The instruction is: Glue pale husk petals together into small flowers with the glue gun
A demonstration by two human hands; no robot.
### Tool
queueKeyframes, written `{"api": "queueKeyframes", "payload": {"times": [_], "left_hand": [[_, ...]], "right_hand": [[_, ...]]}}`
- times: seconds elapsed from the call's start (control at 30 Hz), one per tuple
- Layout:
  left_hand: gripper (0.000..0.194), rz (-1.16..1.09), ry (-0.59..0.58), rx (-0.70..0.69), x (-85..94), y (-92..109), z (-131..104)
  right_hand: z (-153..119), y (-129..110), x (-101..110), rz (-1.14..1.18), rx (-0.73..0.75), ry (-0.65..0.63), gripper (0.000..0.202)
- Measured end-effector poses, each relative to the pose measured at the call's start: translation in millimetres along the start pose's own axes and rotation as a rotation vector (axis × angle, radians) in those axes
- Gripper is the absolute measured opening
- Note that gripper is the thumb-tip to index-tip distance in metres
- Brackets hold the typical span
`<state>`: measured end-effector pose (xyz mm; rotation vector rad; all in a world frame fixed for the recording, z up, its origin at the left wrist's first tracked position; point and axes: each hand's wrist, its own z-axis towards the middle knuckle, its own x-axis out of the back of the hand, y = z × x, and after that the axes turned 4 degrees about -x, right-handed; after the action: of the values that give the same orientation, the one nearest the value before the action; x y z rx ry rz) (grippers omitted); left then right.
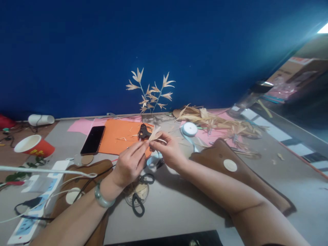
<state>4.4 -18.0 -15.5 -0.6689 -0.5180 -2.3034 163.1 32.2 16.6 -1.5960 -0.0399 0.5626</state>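
Observation:
Over the middle of the table, my left hand and my right hand meet fingertip to fingertip. Between them they pinch a pale dried corn husk piece; the fingers cover its lower end. A black glue gun lies just behind the fingers on an orange sheet. Below my hands, black-handled scissors rest across a round clear dish with pale scraps. A roll of light blue ribbon is to the right of my right hand.
Husk flowers on stems stand against the blue wall. A heap of dried husks lies back right. At left are a phone, a red paper cup and a power strip with cords. Brown cushions lie under both forearms.

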Motion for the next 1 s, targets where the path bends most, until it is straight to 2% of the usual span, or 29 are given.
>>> {"api": "queueKeyframes", "payload": {"times": [0.4, 0.7, 0.83, 0.9, 1.0], "left_hand": [[0.060, -0.021, -0.021, -0.007, 1.0, 1, 0], [0.057, 0.013, -0.009, -0.006, -1.0, 0, -1], [0.052, 0.003, 0.037, -0.017, -0.2, 3, -2], [0.044, -0.071, 0.060, 0.078, 1.3, 6, 0], [0.027, -0.269, 0.079, 0.392, 3.6, 10, 6]], "right_hand": [[2, 2, 4, 0.016, -0.004, -0.011, 0.024], [3, -2, 3, -0.022, -0.009, 0.010, 0.022], [4, -3, 4, -0.033, 0.021, 0.001, 0.019], [5, -3, 5, -0.039, 0.026, -0.008, 0.019], [5, -5, 6, -0.053, 0.010, -0.037, 0.020]]}}
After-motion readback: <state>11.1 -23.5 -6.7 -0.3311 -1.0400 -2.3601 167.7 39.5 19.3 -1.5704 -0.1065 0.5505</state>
